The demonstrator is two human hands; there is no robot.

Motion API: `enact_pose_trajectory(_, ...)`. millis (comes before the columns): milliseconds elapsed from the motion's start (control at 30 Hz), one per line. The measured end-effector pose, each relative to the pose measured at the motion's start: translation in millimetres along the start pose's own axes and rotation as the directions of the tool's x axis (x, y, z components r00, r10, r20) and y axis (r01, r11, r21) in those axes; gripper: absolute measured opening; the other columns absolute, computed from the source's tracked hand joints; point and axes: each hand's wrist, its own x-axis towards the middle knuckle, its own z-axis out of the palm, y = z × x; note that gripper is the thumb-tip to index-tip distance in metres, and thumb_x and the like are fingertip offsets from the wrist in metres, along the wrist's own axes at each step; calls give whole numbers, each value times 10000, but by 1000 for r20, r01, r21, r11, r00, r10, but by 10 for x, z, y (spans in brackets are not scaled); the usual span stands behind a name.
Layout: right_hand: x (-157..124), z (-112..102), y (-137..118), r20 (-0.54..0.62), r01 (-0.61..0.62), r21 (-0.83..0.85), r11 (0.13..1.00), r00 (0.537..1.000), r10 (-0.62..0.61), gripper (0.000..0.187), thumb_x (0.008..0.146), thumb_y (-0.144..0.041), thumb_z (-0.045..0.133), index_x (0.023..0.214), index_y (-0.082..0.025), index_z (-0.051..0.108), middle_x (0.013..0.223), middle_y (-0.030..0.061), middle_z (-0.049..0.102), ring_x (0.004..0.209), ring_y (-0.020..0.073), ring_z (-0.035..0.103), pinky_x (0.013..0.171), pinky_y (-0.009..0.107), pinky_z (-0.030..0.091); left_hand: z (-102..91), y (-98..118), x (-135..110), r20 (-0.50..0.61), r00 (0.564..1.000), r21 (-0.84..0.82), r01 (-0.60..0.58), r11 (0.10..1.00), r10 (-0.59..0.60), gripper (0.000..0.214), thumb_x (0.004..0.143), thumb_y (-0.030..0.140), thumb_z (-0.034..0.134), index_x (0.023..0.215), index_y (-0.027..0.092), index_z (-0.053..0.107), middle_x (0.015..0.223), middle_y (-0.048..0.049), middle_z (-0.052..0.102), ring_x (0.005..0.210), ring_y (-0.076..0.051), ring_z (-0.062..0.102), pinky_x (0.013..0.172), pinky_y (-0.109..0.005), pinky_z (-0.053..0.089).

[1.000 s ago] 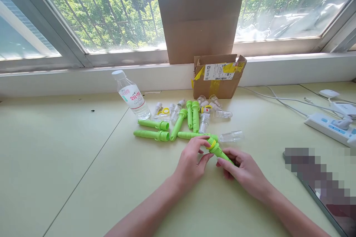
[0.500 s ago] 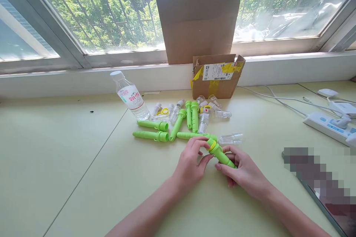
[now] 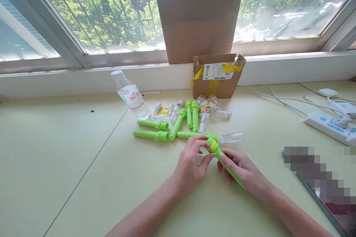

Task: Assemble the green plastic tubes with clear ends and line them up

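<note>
My right hand [image 3: 246, 172] is wrapped round the shaft of a green plastic handle [image 3: 218, 152], thumb on top. The handle slants, its threaded end up and left, its tapered end down and right. A yellow ring [image 3: 213, 146] sits around it just below the thread. My left hand [image 3: 191, 160] is closed at that threaded end, fingertips over the ring and thumb below. Right behind the threaded end lies another green handle [image 3: 191, 135], on its side. A clear ribbed plastic tube [image 3: 230, 137] rests just beyond my right hand.
Farther back lie several more green handles [image 3: 151, 135], clear tubes [image 3: 204, 122] and yellow rings [image 3: 165, 110]. A water bottle [image 3: 132, 96] and an open cardboard box [image 3: 215, 87] stand behind them. To the right are a power strip [image 3: 328, 127], cables and a blurred-out dark flat object [image 3: 314, 192].
My right hand has shifted its grip, the thumb now on top along the shaft, and more of the handle's tapered end shows. My left hand stays at the ring.
</note>
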Motion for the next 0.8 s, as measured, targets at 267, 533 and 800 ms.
enact_pose_trajectory(267,8,-7,-88,-67,-141,59,988,987,145,318,781,-442,651,951,-211,516,683,-30,595,408,81,458,379,218,372,13,-49,-9,29,999,-25,-22,999,23,138,844,173,565,965,217,513,1174,-72,546,1035,-167,570,736,-284,543)
enact_pose_trajectory(533,-1,-6,-110,-70,-86,73,994,993,91,287,818,-433,622,920,-171,564,780,28,648,485,98,530,461,243,419,19,-62,0,-8,1000,-3,-26,1000,26,105,852,177,566,944,215,533,1142,-65,561,1020,-160,569,738,-281,540)
enact_pose_trajectory(800,7,6,-33,-21,-15,-51,999,1000,14,372,888,-518,479,884,-172,614,817,37,648,563,122,565,541,261,443,12,-30,-6,-48,997,36,-57,998,59,91,850,185,569,914,204,507,1083,-73,569,1012,-170,566,748,-292,529)
